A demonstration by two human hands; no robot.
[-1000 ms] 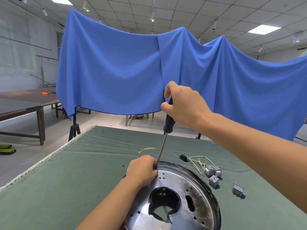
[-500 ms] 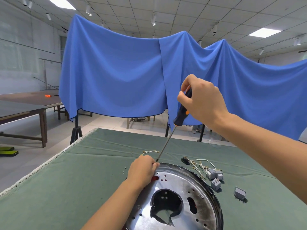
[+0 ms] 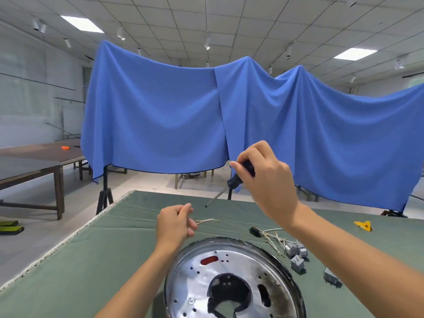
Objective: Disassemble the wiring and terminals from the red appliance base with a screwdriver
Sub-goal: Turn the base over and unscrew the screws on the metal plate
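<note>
Head view: right hand, centre frame, fingers curled round a black-handled screwdriver; left hand pinches fingertips together, contents unclear, above the round shiny metal appliance base at bottom centre.

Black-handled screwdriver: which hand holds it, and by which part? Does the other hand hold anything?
The right hand grips the black-handled screwdriver by its handle. The left hand has pinched fingers; whether they hold anything cannot be told.
</note>
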